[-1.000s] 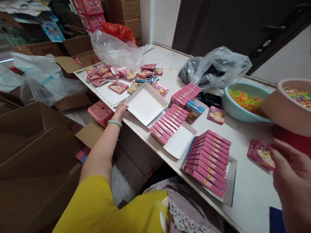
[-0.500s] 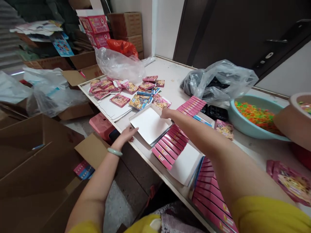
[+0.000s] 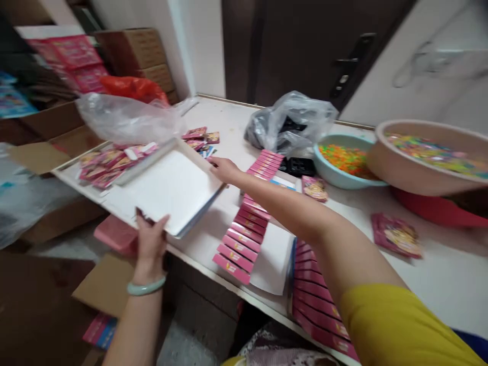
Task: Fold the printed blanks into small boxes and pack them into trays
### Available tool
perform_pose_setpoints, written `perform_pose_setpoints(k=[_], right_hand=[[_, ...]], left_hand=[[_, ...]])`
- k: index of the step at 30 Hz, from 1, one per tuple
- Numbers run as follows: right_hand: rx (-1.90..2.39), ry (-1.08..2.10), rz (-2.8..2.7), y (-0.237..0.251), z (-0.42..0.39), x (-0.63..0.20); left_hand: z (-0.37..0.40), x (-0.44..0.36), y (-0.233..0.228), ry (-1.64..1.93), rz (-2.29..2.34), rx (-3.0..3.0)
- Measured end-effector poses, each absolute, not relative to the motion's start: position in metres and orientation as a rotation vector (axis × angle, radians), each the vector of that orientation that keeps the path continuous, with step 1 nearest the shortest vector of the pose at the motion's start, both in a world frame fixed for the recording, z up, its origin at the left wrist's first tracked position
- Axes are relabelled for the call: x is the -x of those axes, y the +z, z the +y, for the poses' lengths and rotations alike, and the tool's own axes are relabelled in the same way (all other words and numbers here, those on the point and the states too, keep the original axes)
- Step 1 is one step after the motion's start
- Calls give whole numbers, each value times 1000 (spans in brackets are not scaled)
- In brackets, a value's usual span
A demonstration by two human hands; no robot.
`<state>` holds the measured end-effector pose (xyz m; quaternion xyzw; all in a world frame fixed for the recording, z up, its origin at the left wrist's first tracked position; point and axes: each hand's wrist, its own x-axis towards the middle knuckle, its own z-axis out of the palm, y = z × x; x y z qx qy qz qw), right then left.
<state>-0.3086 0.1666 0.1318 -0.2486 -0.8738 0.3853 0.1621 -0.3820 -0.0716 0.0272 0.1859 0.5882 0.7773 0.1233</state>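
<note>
A shallow white cardboard tray (image 3: 183, 183) with raised rims is tilted above the table's left part. My right hand (image 3: 224, 170) grips its far right edge, fingers closed. At the near edge is my left hand (image 3: 150, 234), a pale green bangle on its wrist; thumb and forefinger show spread at the rim, the other fingers mostly hidden. Right of the tray lies a row of slim pink boxes (image 3: 240, 236), overlapping another white tray (image 3: 270, 259). Further right, more pink boxes (image 3: 320, 300) stand packed together. Small printed pink boxes (image 3: 109, 165) are heaped behind the held tray.
Clear plastic bags (image 3: 125, 119) lie at the back left, and a bag of black items (image 3: 290, 122) by the door. A blue basin (image 3: 343, 160) holds orange and green pieces; a beige basin (image 3: 427, 162) stands beside it. Open cartons (image 3: 38, 300) are on the floor left.
The white tray has risen and moved left, tilting, with both hands at its edges. It now covers part of the small box heap. The view has turned to the right.
</note>
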Motion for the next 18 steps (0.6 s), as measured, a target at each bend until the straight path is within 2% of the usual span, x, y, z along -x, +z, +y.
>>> perform_pose_setpoints(k=[4,8,13,18], right_hand=[[581,989,-2294,190,176,256],[444,966,-2000,216,184,131],[737,1008,-1863,190,174,-41],[1086,1010,-1675,146,142,-149]], left_hand=[[-25,398,99,2397,1503,-660],[56,370,165,2173,1248,-948],[185,281,209,1762,1218,-954],[307,187,216,1747,1291,-961]])
